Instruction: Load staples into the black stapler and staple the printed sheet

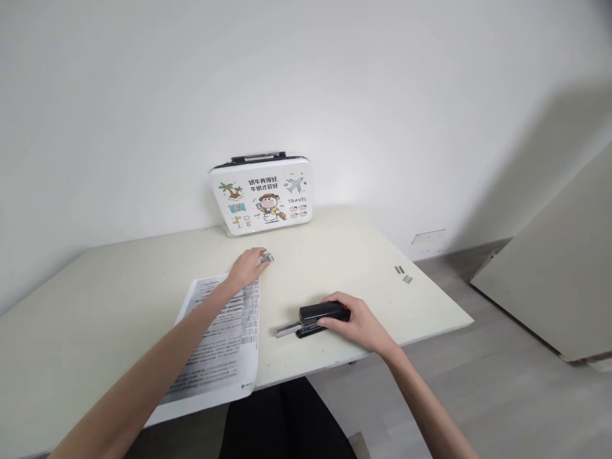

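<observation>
My left hand (247,266) is closed on a small strip of staples (268,257), just beyond the top right corner of the printed paper (229,344). My left forearm crosses over the sheet. Near the front edge, my right hand (351,319) grips a black stapler (319,313) lying on the table. The stapler's metal staple tray (287,329) sticks out at its left end.
A white case with cartoon prints (268,201) leans upright against the wall at the back of the table (349,255). Small staple pieces (407,279) lie near the right edge. A white cabinet (554,268) stands on the floor at right.
</observation>
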Tool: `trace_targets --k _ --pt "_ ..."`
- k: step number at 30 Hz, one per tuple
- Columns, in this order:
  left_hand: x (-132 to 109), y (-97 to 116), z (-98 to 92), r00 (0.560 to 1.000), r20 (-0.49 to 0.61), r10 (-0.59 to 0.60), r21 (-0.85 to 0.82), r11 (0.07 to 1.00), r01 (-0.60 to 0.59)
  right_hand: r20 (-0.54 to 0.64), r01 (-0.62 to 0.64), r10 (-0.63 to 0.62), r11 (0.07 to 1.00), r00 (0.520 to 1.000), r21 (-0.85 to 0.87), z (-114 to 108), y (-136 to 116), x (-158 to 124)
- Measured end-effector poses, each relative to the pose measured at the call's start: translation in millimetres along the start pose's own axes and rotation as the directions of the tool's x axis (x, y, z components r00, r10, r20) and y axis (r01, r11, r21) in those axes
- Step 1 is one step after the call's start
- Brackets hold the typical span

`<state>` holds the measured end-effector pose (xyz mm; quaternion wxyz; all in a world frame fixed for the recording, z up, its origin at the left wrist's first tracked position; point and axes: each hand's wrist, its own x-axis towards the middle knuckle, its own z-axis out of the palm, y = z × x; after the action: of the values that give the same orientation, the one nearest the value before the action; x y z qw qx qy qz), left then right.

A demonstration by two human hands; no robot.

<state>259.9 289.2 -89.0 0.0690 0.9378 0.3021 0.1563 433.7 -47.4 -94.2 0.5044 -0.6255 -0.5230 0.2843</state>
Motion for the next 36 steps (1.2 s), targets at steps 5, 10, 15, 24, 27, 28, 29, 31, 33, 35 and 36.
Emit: trace_targets --k 5,10,15,24,27,28,29,31,33,35,36 --pt "-5 4 -8.6 0.999 0.004 -0.035 -0.030 0.999 0.035 -0.003 0.009 -0.009 1.000 1.000 -0.003 -1 -2 0" --pt "-5 16 -19.2 0.998 0.019 -0.058 -0.063 0.996 0.059 -0.014 0.026 -0.026 1.000 1.000 0.014 -1 -3 -1" --pt "-15 35 -40.5 0.996 0.012 -0.083 -0.160 0.984 0.084 -0.021 0.049 -0.048 0.998 0.999 0.026 -1 -3 0" --pt "-73 94 -82.3 0.976 0.194 -0.099 -0.497 0.848 0.185 -0.017 0.097 -0.097 0.995 0.995 0.008 0 1 -2" --pt "-82 116 -88.7 0.968 0.239 -0.075 -0.648 0.730 0.217 -0.006 0.098 -0.098 0.995 0.995 0.009 2 3 -2" --pt "-85 123 -90.2 0.962 0.264 -0.073 -0.715 0.654 0.247 -0.002 0.099 -0.099 0.995 0.995 0.011 2 3 -2" --pt "-87 128 -91.3 0.954 0.292 -0.070 -0.775 0.566 0.279 0.000 0.101 -0.101 0.995 0.995 0.011 2 3 -2" --pt "-92 137 -92.8 0.943 0.328 -0.058 -0.851 0.414 0.322 -0.002 0.099 -0.099 0.995 0.995 0.006 1 3 -3" --pt "-98 142 -93.4 0.943 0.329 -0.046 -0.872 0.369 0.322 -0.003 0.089 -0.089 0.996 0.996 -0.002 0 2 -4" --pt "-104 142 -93.3 0.946 0.320 -0.043 -0.874 0.372 0.312 0.003 0.081 -0.081 0.997 0.997 -0.009 0 1 -5" --pt "-107 141 -93.1 0.948 0.316 -0.048 -0.872 0.378 0.310 0.007 0.078 -0.078 0.997 0.997 -0.013 0 1 -6"
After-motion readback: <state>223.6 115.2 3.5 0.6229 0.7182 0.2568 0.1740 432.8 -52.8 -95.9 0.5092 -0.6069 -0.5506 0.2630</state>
